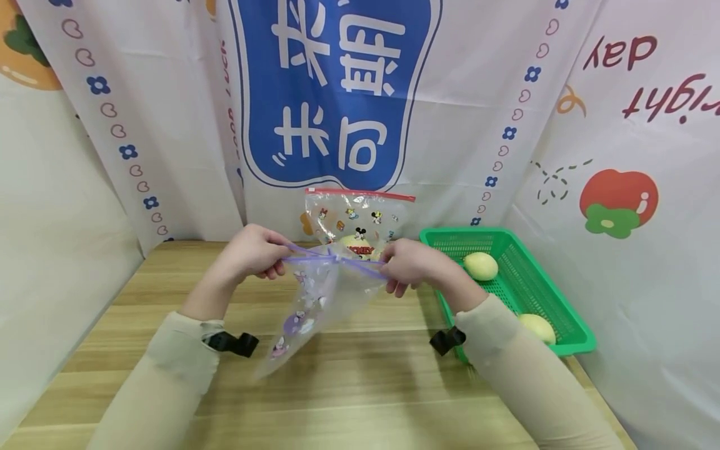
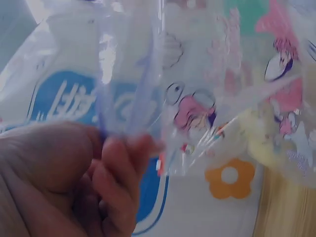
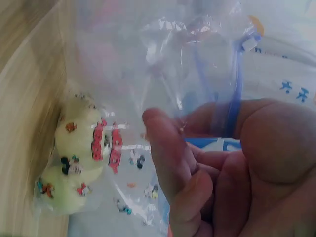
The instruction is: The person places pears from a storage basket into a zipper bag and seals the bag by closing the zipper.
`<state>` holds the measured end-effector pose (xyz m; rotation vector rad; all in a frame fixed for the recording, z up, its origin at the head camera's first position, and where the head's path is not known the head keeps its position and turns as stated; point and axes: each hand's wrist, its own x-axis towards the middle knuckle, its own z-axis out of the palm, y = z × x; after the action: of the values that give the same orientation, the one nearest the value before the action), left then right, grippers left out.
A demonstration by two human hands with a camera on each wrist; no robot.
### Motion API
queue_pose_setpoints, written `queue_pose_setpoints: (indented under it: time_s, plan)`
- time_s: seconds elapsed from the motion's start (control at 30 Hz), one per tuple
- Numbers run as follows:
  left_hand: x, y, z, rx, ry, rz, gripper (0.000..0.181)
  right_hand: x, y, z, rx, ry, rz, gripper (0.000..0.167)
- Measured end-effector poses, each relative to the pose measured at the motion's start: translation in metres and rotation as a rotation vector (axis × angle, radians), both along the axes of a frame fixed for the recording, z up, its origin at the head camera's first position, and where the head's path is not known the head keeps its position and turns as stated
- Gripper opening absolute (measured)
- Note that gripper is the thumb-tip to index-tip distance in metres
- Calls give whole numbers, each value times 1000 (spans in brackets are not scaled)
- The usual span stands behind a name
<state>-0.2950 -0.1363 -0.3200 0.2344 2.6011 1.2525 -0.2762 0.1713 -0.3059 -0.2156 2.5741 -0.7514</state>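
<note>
- A clear plastic bag (image 1: 306, 297) with a purple zip strip and printed cartoon figures is at the middle of the head frame, held above the table, its lower end slanting toward the lower left.
- The left hand (image 1: 254, 251), left of centre, pinches one end of the purple strip between thumb and fingers.
- The right hand (image 1: 412, 264), right of centre, pinches the strip's other end the same way.
- Just behind, at upper centre, stands a second bag (image 1: 365, 205) with a red zip strip; pale yellow fruit (image 3: 74, 170) lies inside it, at the lower left of the right wrist frame.
- On the right side of the head frame sits a green basket (image 1: 551, 287) with one yellow fruit (image 1: 480, 267) toward its far end and another (image 1: 538, 327) toward its near end, partly behind the right sleeve (image 1: 506, 350).
- The wooden table (image 1: 337, 412) fills the lower part; a printed cloth (image 1: 461, 81) hangs across the top.
</note>
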Motion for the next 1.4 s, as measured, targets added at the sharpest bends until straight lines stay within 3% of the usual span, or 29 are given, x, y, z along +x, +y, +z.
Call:
queue_pose_setpoints:
  time_s: [0.13, 0.33, 0.5, 0.6, 0.73, 0.8, 1.07, 1.4]
  plan:
    - [0, -5, 4, 68, -75, -15, 35, -12, 17, -3, -13, -35, -6, 26]
    - [4, 15, -5, 220, -133, -90, 42, -18, 27, -15, -64, -3, -16, 26]
    - [11, 33, -10, 252, -115, -164, 46, -16, 24, -17, -119, 77, 36, 29]
    - [12, 37, -10, 280, -74, -124, 46, -18, 27, -15, -111, 99, 57, 29]
    - [11, 31, -10, 309, -8, 28, 35, -22, 39, -15, -61, 85, 6, 27]
    - [10, 29, -11, 321, 13, 61, 29, -24, 44, -16, -52, 79, -31, 27]
    - [15, 42, -18, 395, -53, -86, 38, -25, 45, -19, -107, 100, 9, 37]
    - [20, 54, -22, 453, -34, -68, 33, -24, 48, -16, -113, 92, 3, 31]
